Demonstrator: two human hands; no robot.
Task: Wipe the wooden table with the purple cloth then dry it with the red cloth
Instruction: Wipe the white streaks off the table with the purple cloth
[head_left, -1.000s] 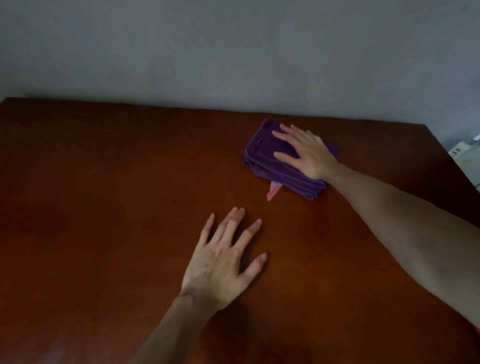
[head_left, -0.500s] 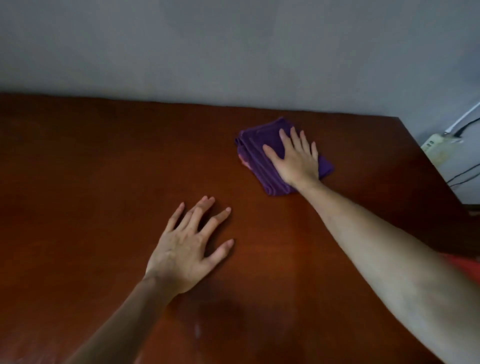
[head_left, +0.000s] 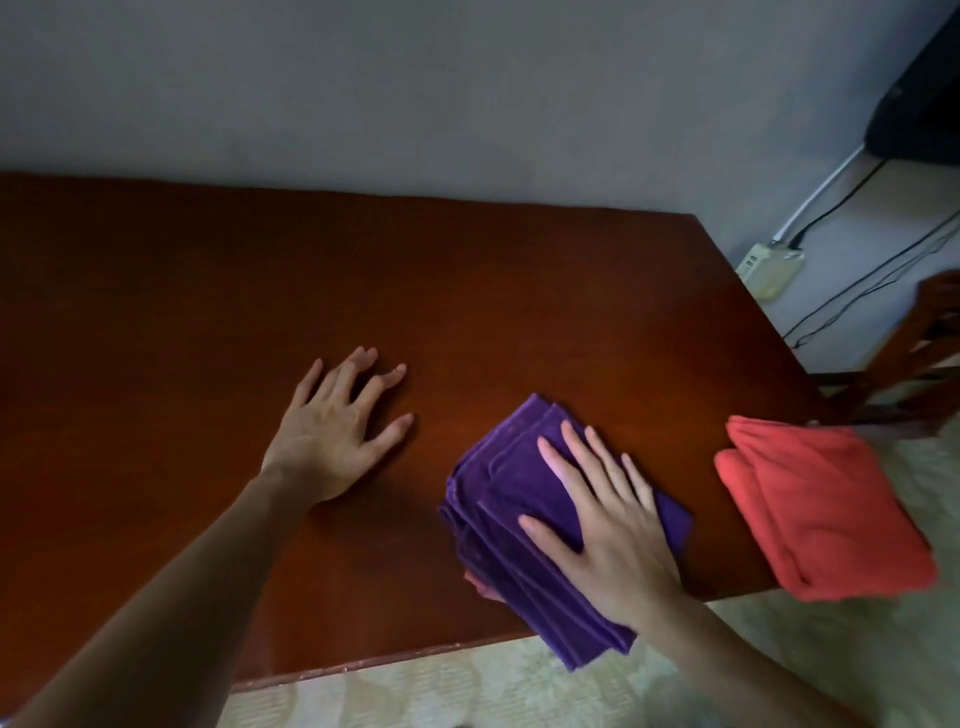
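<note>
The folded purple cloth (head_left: 506, 512) lies near the front edge of the dark wooden table (head_left: 467, 291), its near corner hanging past the edge. My right hand (head_left: 605, 530) presses flat on the cloth with the fingers spread. My left hand (head_left: 335, 431) rests palm down on the bare wood to the left of the cloth, fingers apart, holding nothing. The folded red cloth (head_left: 826, 512) sits on the table's front right corner, partly overhanging, a short way right of my right hand.
A grey wall runs behind the table. Right of the table a white power strip (head_left: 769, 262) with cables lies on the floor, and a wooden chair (head_left: 914, 353) stands close to the corner. Pale patterned floor shows below the front edge.
My right hand has dragged the purple cloth from the far side of the table back to the front edge. The view has swung right, revealing the red cloth. My left hand stays flat.
</note>
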